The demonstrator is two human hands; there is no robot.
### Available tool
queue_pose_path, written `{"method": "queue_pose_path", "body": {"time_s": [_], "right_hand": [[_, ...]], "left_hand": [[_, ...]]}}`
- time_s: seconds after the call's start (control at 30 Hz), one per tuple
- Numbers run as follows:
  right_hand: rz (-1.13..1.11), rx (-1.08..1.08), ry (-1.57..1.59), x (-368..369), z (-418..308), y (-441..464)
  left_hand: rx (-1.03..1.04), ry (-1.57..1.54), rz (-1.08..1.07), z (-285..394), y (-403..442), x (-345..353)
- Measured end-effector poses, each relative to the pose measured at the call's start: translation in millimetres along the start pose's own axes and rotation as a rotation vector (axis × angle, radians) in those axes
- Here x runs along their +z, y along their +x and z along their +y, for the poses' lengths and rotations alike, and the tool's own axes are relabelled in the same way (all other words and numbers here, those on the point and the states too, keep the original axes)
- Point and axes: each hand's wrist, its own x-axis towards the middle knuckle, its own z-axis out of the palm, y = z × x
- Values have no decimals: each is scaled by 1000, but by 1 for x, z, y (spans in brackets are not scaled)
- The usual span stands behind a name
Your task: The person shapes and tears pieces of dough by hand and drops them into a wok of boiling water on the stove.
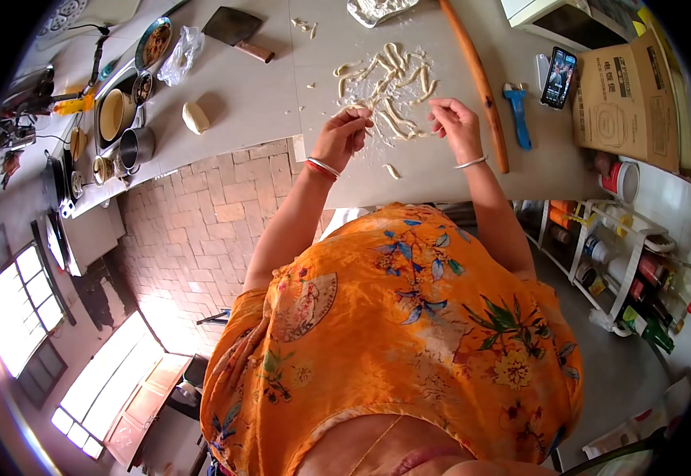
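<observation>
One head-worn camera is looking steeply down from above wearer's shirt (409, 317). Shirt is filling lower middle, close to lens. Hands (345, 133) (460, 131) are sitting farther up view, bench (433, 176) spanning top behind them. Top edge is facing forward, away from wearer. Wide lens is curving edges, black corners closing round view. Brick floor (202, 206) and windows (20, 313) are showing at left, rack (629, 278) at right.

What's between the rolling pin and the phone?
In the head view: a blue tool beside the rolling pin, then something pale by the phone.
</observation>
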Motion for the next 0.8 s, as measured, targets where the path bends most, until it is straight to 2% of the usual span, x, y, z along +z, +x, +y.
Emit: {"method": "queue_pose_path", "body": {"time_s": [0.07, 0.17, 0.2, 0.3, 0.33, 0.43, 0.57, 0.67, 0.8], "right_hand": [[-96, -46, -139, 8, -9, -7], [-235, -366, -323, 35, -12, -7], [-331, -342, -359, 37, -12, -5], [-404, -341, -150, 53, 14, 2], [-404, -188, -92, 55, 6, -2], [-392, -33, -218, 48, 12, -4], [-398, -94, -166, 42, 24, -16], [-386, -105, -285, 37, 20, -20], [-359, -260, -526, 26, 30, -11]], "left_hand": [[-39, 53, -63, 1, -6, 6], [-76, 79, -120, 8, -12, 23], [-59, 86, -121, 11, -14, 30], [-36, 251, -95, 19, -15, 33], [-36, 329, -84, 21, -15, 33], [-86, 530, 51, 30, -21, 28], [-154, 522, 62, 25, -27, 10], [-125, 553, 105, 25, -31, 11], [-65, 436, 110, 27, -33, 10]]}}
